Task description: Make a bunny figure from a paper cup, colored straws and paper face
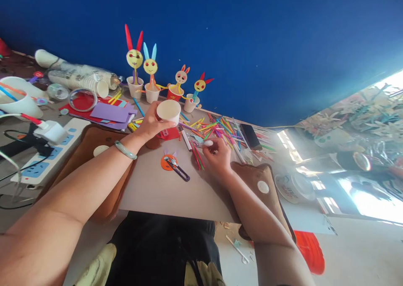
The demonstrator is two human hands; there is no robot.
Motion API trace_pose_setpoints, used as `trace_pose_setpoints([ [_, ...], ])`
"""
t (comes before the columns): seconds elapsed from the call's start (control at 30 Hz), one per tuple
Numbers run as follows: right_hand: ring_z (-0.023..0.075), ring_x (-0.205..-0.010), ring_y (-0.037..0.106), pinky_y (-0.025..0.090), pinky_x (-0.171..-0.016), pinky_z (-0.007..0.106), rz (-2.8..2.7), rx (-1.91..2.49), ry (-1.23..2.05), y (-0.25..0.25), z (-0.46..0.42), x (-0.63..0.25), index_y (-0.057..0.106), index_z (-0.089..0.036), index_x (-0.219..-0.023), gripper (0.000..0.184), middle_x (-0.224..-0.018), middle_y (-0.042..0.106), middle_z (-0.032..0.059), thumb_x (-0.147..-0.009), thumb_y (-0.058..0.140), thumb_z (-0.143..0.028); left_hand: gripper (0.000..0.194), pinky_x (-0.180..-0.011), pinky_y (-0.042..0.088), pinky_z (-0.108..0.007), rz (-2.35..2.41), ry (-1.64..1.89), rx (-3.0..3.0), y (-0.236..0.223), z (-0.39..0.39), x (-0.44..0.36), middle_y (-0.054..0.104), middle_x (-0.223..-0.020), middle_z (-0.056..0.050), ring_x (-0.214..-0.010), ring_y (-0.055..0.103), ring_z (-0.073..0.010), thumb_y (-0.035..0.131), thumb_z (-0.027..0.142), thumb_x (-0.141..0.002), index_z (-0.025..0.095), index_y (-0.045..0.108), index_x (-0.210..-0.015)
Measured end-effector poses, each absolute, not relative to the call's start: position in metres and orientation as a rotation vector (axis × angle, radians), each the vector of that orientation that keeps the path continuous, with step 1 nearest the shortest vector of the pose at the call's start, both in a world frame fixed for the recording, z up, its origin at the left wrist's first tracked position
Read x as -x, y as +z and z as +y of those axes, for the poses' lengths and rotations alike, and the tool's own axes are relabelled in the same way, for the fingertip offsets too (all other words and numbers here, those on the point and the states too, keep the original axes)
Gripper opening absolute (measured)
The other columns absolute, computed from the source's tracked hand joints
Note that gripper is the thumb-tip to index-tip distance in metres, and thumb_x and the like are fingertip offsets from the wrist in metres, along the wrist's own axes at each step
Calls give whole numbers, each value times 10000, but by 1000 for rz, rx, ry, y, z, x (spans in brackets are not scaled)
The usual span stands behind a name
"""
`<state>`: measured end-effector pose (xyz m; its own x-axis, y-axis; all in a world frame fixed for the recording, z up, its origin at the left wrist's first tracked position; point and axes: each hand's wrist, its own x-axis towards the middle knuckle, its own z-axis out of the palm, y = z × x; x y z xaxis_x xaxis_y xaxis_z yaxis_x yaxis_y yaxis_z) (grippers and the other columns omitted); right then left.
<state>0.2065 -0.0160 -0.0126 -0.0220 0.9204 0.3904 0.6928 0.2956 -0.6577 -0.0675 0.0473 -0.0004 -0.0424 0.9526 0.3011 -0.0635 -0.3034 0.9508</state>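
Observation:
My left hand (152, 121) grips a white paper cup (169, 111), lifted a little above the grey table (157, 189). A green bangle sits on that wrist. My right hand (216, 153) rests on the table with its fingers curled round a small white object (208, 143), beside a heap of coloured sticks (217, 130). Between the hands lies an orange paper disc (167, 162) with purple-handled scissors (178, 169) across it.
Several paper-cup rabbit figures (151, 78) stand at the far edge against the blue wall. Stacked paper cups (82, 81), purple and red paper sheets (108, 111), a power strip (47, 153), a tape roll (82, 100) and a dark phone (251, 136) lie around.

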Motion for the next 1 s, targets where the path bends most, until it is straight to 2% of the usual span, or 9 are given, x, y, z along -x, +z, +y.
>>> trace_pose_setpoints([
  [0.1, 128, -567, 549, 463, -592, 269, -1766, 1507, 371, -19, -14, -215, 586, -226, -880, 182, -646, 614, -41, -774, 648, -361, 767, -913, 538, -382, 1021, 1524, -1331, 1, 46, 68, 666, -1115, -72, -1081, 633, -272, 923, 411, -474, 214, 522, -1097],
  [0.27, 116, -559, 519, 448, -589, 255, -1780, 1530, 355, -13, -15, -221, 568, -230, -833, 176, -636, 592, -51, -754, 653, -363, 637, -862, 543, -373, 1005, 1424, -1331, 4, 42, 68, 676, -1058, -74, -1038, 644, -268, 860, 484, -606, 206, 549, -1088],
  [0.4, 116, -557, 519, 445, -576, 251, -1733, 1546, 362, -10, -15, -219, 570, -228, -843, 192, -638, 600, -49, -765, 657, -381, 644, -815, 539, -343, 1008, 1191, -1568, 1, 32, 61, 654, -1061, -64, -1005, 642, -259, 864, 415, -583, 202, 538, -1095],
  [0.57, 113, -555, 508, 445, -582, 257, -1706, 1528, 347, -13, -15, -219, 570, -226, -843, 179, -645, 595, -47, -783, 650, -374, 729, -845, 536, -342, 1012, 1150, -1775, 0, 24, 51, 617, -1268, -113, -1126, 621, -287, 813, 337, -614, 215, 500, -1261],
  [0.7, 115, -563, 515, 444, -585, 256, -1691, 1514, 359, -15, -15, -219, 567, -228, -844, 163, -643, 587, -50, -785, 648, -356, 679, -922, 516, -386, 1033, 1034, -1894, -1, 25, 52, 655, -1215, -95, -1108, 634, -297, 812, 332, -612, 210, 535, -1220],
  [0.8, 114, -565, 502, 440, -583, 253, -1677, 1527, 335, -17, -15, -217, 560, -230, -828, 153, -638, 579, -52, -789, 646, -352, 719, -954, 504, -397, 1059, 1023, -1914, -4, 27, 54, 661, -1225, -87, -1110, 640, -297, 846, 346, -580, 213, 520, -1206],
  [1.0, 108, -568, 487, 434, -585, 248, -1682, 1519, 336, -21, -14, -217, 558, -227, -822, 158, -634, 568, -56, -786, 651, -350, 753, -885, 503, -374, 1148, 1015, -1896, -7, 29, 55, 670, -1146, -67, -1049, 648, -283, 884, 390, -550, 224, 503, -1178],
])
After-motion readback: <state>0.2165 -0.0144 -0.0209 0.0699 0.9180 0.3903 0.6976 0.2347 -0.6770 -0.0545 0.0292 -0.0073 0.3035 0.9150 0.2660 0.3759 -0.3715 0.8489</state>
